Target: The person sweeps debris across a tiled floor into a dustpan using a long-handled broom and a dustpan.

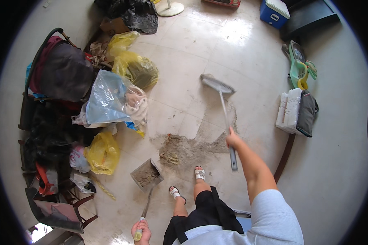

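My right hand [232, 140] grips the handle of a grey broom [217, 83], whose head rests on the tiled floor at arm's length, up and left of the hand. Low in the view, my left hand [142, 229] is closed around the handle of a long-handled dustpan [145, 175]. The pan holds grey-brown dirt and lies left of my feet. Between pan and broom, a pile of grey dirt [179, 150] with some dry leafy bits spreads over the floor. A curved trail of dirt runs from it up toward the broom head.
Along the left lie a stroller [64, 70], a clear plastic bag [105, 98], yellow bags [102, 153] and a chair [59, 211]. At the right are white packages [288, 111], a green toy [296, 62] and a blue cooler [274, 15]. A round white stand base [170, 9] is at the top.
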The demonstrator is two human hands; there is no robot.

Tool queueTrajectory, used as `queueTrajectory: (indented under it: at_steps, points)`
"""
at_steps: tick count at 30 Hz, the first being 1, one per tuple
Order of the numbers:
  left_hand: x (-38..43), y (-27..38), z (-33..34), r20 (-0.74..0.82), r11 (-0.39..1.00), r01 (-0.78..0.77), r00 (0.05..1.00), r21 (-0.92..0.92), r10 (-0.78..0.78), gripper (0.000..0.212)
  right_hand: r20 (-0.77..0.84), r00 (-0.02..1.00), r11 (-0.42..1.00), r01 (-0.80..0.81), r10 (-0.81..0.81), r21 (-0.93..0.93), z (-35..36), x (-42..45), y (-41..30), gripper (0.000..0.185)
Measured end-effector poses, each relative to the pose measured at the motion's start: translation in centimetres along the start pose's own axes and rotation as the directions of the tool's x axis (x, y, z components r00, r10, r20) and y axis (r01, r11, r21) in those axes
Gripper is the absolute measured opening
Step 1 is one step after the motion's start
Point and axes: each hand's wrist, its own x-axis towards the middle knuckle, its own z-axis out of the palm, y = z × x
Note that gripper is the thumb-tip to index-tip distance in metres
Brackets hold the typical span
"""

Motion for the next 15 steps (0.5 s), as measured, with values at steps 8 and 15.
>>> queueTrajectory:
  at_steps: [8, 15]
  points:
    - [0.8, -0.9, 1.2, -0.032, 0.997, 0.06, 0.998, 0.043, -0.059, 0.019, 0.472, 0.863, 0.886, -0.352, 0.182, 0.302, 1.2, -17.3, 7.9, 0.072]
    - [0.2, -0.9, 0.7, 0.029, 0.992, 0.092, 0.995, 0.082, -0.094, 0.022, 0.334, 0.941, 0.923, -0.17, 0.048, 0.347, -5.1, -20.4, 9.4, 0.07]
